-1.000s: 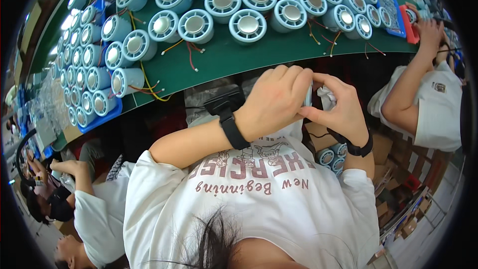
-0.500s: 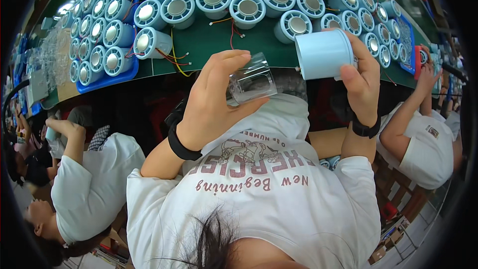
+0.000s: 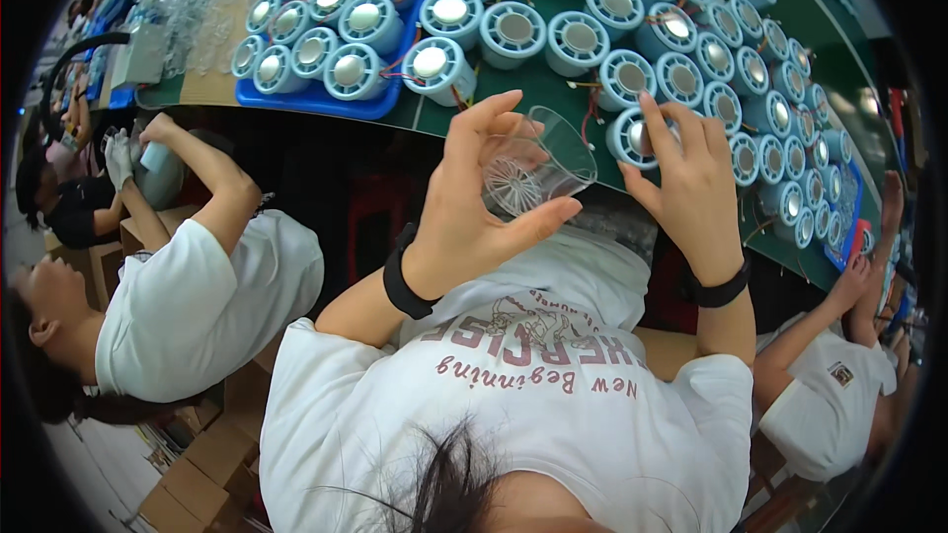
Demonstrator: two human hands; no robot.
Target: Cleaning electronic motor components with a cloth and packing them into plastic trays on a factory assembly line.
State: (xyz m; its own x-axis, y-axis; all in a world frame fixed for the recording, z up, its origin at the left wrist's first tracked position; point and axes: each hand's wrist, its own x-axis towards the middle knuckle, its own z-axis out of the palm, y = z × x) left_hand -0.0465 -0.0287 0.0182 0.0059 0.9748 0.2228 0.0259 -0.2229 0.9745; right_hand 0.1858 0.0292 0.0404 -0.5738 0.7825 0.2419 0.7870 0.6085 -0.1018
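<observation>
My left hand [image 3: 469,207] holds a clear plastic cup-shaped piece [image 3: 538,173] above my lap, thumb below and fingers curled around its far side. Fine radial ribs show in its base. At the table's near edge, my right hand [image 3: 688,188] has its thumb and fingers around the rim of a light blue round housing [image 3: 632,139]. This housing stands with a silver disc in its slotted top face. More housings of the same kind, such as one blue housing [image 3: 626,77], stand just beyond my right fingers.
Rows of blue housings with thin coloured wires cover much of the green table [image 3: 553,89]. A blue tray [image 3: 326,104] holds several at the left. Beyond it lie clear plastic pieces [image 3: 202,25]. Co-workers sit on both sides, one person's arm [image 3: 212,163] at my left.
My right hand has carried a blue housing from above my lap to the table edge, turning its disc face up. My left hand still holds the clear piece, now tilted differently. The view has shifted.
</observation>
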